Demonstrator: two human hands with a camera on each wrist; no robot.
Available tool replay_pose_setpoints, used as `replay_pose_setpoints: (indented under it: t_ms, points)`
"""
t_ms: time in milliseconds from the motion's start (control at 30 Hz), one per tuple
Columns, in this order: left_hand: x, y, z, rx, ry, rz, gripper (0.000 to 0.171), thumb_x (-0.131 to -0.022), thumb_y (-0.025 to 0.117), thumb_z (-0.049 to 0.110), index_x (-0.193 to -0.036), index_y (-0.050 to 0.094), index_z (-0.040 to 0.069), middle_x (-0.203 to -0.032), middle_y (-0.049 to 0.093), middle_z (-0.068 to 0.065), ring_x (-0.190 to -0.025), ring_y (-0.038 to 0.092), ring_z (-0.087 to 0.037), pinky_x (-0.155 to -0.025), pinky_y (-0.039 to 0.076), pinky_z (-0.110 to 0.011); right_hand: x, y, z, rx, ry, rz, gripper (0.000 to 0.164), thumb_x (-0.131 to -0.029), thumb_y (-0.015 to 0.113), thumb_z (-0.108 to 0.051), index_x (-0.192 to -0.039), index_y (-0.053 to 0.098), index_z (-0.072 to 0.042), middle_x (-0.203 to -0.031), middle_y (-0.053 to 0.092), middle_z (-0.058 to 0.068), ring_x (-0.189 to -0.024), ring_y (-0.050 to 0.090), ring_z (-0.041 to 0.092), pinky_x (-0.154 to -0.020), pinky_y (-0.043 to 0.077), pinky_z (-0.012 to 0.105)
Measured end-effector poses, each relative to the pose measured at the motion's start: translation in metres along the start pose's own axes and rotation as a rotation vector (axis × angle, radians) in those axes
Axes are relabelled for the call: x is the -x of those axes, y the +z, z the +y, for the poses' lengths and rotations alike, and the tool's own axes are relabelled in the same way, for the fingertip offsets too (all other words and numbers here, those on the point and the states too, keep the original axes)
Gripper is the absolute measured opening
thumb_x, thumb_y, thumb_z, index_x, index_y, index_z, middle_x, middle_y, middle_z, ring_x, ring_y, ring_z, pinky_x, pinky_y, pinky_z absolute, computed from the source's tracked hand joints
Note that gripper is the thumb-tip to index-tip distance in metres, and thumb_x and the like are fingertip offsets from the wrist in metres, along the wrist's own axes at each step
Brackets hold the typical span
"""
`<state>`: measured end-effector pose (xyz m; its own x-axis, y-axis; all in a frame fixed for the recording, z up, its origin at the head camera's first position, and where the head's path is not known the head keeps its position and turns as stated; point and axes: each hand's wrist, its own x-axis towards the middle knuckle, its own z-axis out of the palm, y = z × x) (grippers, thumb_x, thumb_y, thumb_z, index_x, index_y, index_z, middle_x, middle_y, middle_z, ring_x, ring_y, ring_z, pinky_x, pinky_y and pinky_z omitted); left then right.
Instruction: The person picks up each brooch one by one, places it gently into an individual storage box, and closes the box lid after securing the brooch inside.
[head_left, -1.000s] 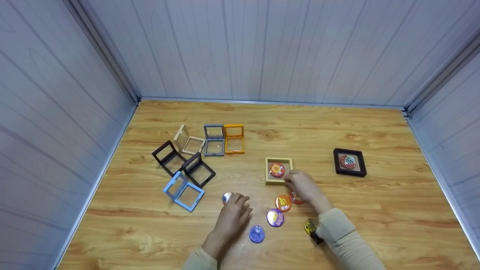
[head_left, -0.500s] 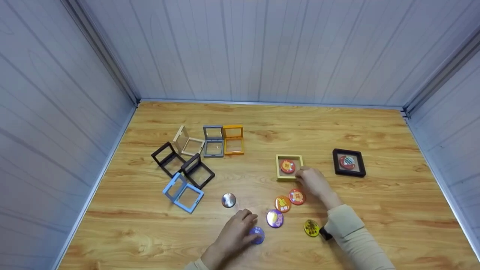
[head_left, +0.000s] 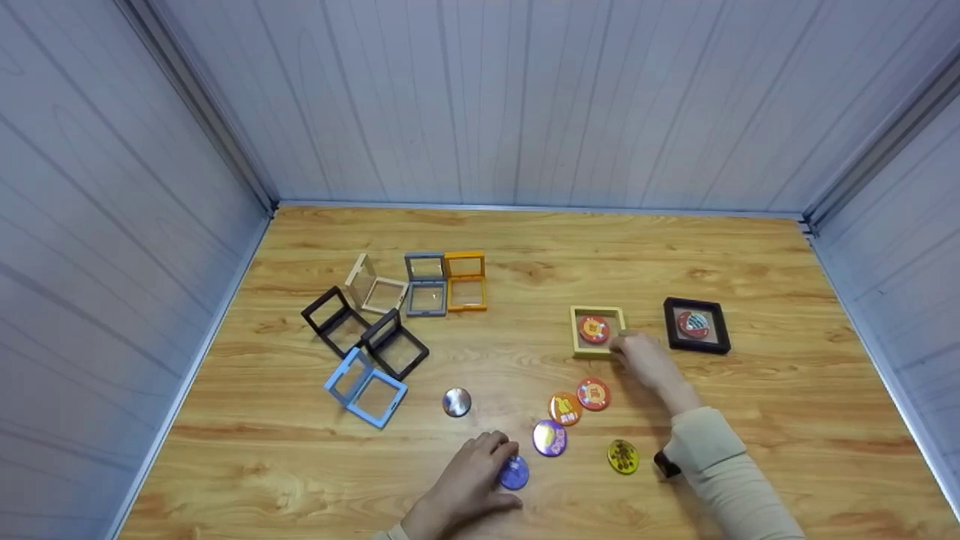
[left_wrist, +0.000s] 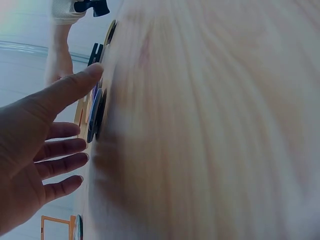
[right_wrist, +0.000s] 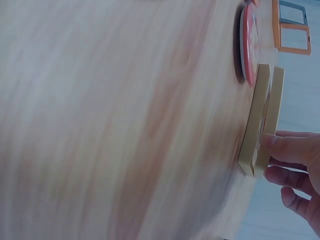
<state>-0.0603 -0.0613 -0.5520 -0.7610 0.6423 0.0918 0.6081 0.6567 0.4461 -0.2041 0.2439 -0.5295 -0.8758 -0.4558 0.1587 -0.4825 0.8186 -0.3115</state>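
Note:
In the head view my right hand [head_left: 649, 364] pinches the lower right corner of a yellow display frame [head_left: 574, 334], which has a red round badge [head_left: 595, 329] inside. The right wrist view shows my thumb against the frame's upper half [right_wrist: 275, 105], with a narrow gap between its two halves. My left hand [head_left: 469, 480] is beside a blue-purple badge [head_left: 514, 474], thumb and fingers spread around its left side. The left wrist view has these fingers extended, the badge [left_wrist: 95, 115] lying flat beyond them; whether they touch it I cannot tell.
Purple [head_left: 550, 438], orange [head_left: 565, 409], red [head_left: 593, 394], yellow [head_left: 622, 457] and silvery [head_left: 457, 402] badges lie on the wooden table [head_left: 300, 465]. A black frame [head_left: 724, 330] with a badge is at right. Several unfolded frames, including a light blue one [head_left: 394, 412], stand at left.
The yellow frame has slid right with my right hand, toward the black frame. My left hand has left the silvery badge and moved down and right to the blue-purple one.

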Motion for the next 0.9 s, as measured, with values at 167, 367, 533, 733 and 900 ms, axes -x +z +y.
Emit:
replay_pose_setpoints:
  t_ms: [167,367,533,733,900]
  points:
    - [0.0,0.002,0.0,-0.035,0.012,0.016,0.062,-0.064,0.072,0.047,-0.108,0.055,0.007,-0.098,0.047,0.002,-0.087,0.044,-0.01,-0.068,0.039,-0.022,0.003,-0.003,0.006,0.016,-0.008,0.015,0.01,-0.074,0.063,0.005,-0.072,0.066,-0.005,-0.07,0.058,0.006,-0.063,0.056,0.021,-0.058,0.047,0.035]
    - [-0.001,0.005,0.001,-0.052,0.01,0.023,0.056,-0.065,0.074,0.04,-0.105,0.057,0.006,-0.096,0.047,0.002,-0.086,0.045,-0.01,-0.067,0.039,-0.022,0.006,-0.005,0.014,0.076,-0.014,0.052,0.013,-0.074,0.063,0.004,-0.065,0.062,-0.006,-0.066,0.056,0.005,-0.061,0.055,0.022,-0.055,0.045,0.036]
    - [-0.001,0.005,0.002,-0.064,0.01,0.024,0.05,-0.068,0.073,0.037,-0.103,0.058,0.006,-0.094,0.048,0.002,-0.086,0.046,-0.01,-0.068,0.04,-0.022,0.007,-0.008,0.021,0.085,-0.012,0.061,0.013,-0.074,0.062,0.005,-0.067,0.064,-0.005,-0.068,0.059,0.008,-0.062,0.057,0.025,-0.056,0.046,0.037]
    - [-0.002,0.004,0.003,-0.062,-0.003,0.005,0.043,-0.071,0.072,0.035,-0.1,0.06,0.006,-0.092,0.047,0.002,-0.084,0.045,-0.009,-0.067,0.039,-0.022,0.009,-0.014,0.031,0.075,0.023,0.044,0.016,-0.074,0.059,0.007,-0.064,0.062,-0.005,-0.067,0.059,0.008,-0.062,0.056,0.024,-0.055,0.044,0.037]
    - [-0.003,0.003,0.004,-0.045,-0.029,-0.021,0.042,-0.071,0.072,0.035,-0.099,0.06,0.006,-0.092,0.046,0.003,-0.084,0.044,-0.009,-0.067,0.039,-0.022,0.011,-0.017,0.036,0.064,0.04,0.039,0.017,-0.076,0.06,0.006,-0.063,0.061,-0.007,-0.067,0.058,0.006,-0.063,0.055,0.022,-0.055,0.043,0.037]
